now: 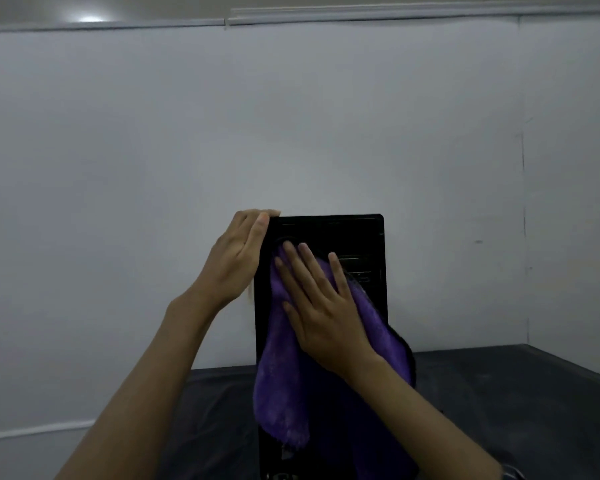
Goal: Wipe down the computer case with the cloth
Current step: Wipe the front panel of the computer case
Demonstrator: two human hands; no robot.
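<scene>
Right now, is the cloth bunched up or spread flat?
Spread. The purple cloth hangs flat down the case, pressed by the right hand with straight fingers.

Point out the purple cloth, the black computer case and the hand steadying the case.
Purple fleecy cloth (281,393): head view, hanging lower fold.
Black upright computer case (361,233): head view, upper right panel.
Left hand (236,258): head view, back of hand.

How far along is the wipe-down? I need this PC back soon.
Under way, but I can't tell how much is already clean: the dim view shows no wiped patches. In hand: the right hand presses the purple cloth flat against the upper face of the black computer case, while the left hand steadies its top left corner. Left: probably the lower part and sides.
</scene>
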